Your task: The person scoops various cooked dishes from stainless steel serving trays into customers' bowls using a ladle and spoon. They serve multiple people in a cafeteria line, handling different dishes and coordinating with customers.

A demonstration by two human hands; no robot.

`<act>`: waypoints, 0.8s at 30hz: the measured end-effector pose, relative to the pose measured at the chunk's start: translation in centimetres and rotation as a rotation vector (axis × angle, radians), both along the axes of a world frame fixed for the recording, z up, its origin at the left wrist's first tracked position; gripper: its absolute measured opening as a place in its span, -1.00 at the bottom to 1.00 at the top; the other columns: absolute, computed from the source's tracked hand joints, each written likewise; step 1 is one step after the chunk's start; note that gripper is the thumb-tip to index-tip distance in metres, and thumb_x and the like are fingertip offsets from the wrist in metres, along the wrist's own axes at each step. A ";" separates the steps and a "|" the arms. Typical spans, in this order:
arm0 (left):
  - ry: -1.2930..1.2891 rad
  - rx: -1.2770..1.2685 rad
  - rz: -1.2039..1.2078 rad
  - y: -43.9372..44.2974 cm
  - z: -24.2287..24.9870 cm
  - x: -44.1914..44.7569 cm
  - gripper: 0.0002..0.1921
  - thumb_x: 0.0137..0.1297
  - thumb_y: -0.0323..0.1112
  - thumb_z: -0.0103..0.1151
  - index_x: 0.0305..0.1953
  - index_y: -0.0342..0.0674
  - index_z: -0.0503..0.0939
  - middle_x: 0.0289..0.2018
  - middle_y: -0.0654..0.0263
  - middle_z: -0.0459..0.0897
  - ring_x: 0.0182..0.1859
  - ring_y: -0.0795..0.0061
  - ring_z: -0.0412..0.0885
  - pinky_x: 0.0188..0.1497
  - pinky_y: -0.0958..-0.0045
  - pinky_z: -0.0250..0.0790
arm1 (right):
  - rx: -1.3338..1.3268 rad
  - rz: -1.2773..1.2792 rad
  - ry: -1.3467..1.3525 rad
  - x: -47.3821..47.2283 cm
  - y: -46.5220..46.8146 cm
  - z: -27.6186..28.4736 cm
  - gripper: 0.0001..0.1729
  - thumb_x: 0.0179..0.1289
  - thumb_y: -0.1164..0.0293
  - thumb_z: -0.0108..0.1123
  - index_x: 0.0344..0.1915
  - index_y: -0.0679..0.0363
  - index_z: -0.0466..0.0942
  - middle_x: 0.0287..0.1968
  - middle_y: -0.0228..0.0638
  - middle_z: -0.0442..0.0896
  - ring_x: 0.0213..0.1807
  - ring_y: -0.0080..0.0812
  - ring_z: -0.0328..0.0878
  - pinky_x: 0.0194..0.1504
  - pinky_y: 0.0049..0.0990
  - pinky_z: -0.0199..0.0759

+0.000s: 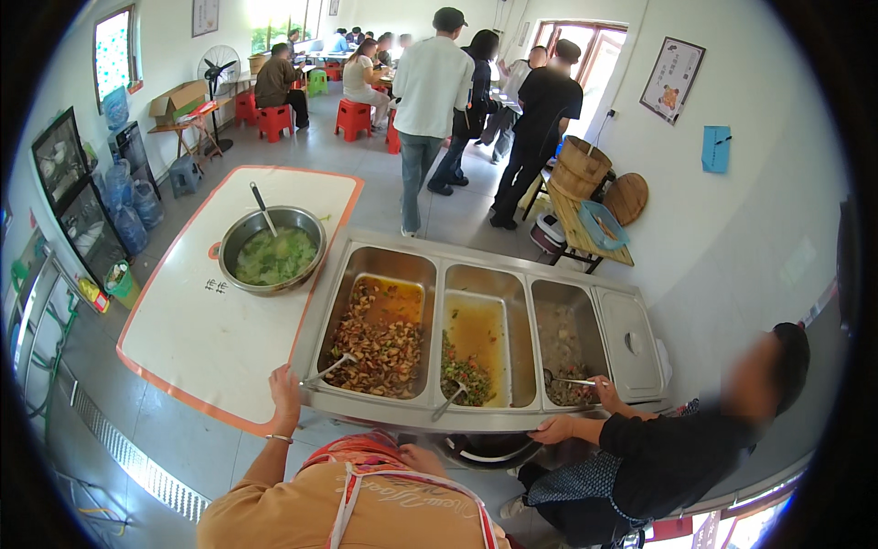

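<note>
My left hand (pixel 285 394) rests at the near right edge of the white table (pixel 206 329), beside the corner of the steel food counter (pixel 391 406); nothing shows in it. Close by is the handle of a ladle (pixel 329 367) lying in a pan of brown diced food (pixel 381 343). My right hand (pixel 422 458) is low by my red apron (pixel 363 446), partly covered by my body, so its grip is unclear. A second ladle (pixel 449 401) leans in the middle pan of chopped vegetables and yellowish liquid (pixel 473 364).
A steel bowl of leafy green soup (pixel 274 254) with a ladle stands on the table. At right, a co-worker (pixel 658 453) holds a spoon (pixel 576 381) in the third pan. A lidded pan (pixel 630 343) is beside it. People stand beyond the counter; others sit on red stools (pixel 353 118).
</note>
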State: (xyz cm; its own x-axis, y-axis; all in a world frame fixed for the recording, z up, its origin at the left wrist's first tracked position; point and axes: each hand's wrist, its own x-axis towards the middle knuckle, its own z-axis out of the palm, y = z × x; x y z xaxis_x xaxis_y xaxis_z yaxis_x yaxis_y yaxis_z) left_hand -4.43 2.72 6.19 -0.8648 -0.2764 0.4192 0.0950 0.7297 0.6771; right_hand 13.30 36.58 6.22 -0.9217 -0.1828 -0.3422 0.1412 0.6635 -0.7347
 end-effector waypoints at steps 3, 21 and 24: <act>0.011 -0.079 -0.159 2.4 2.5 0.7 -0.69 0.25 -0.37 0.22 0.01 -0.23 0.54 -0.07 0.09 0.55 0.03 0.02 0.47 0.09 0.11 0.36 | 0.024 0.038 -0.020 0.0 0.1 -0.2 -0.61 0.37 0.15 0.09 0.07 0.11 0.56 0.00 -0.09 0.66 0.05 -0.01 0.59 0.03 -0.14 0.47; -0.406 0.358 -0.256 -0.4 -1.7 -2.3 -0.86 0.32 -0.42 0.08 -0.23 -0.29 0.64 -0.50 0.25 0.62 -0.49 0.39 0.56 -0.42 0.35 0.41 | 0.046 0.108 -0.034 -1.0 0.0 -1.3 -0.60 0.38 0.19 0.04 0.08 0.17 0.52 -0.07 -0.02 0.67 -0.01 0.05 0.60 -0.02 -0.09 0.46; -0.522 0.620 -0.275 -1.3 -2.3 -3.2 -0.83 0.34 -0.45 0.01 -0.25 -0.30 0.65 -0.57 0.32 0.59 -0.56 0.58 0.49 -0.52 0.50 0.33 | 0.050 0.104 -0.018 -1.1 -0.1 -1.2 -0.61 0.37 0.19 0.06 0.06 0.17 0.53 -0.08 -0.01 0.67 -0.02 0.05 0.60 -0.03 -0.09 0.46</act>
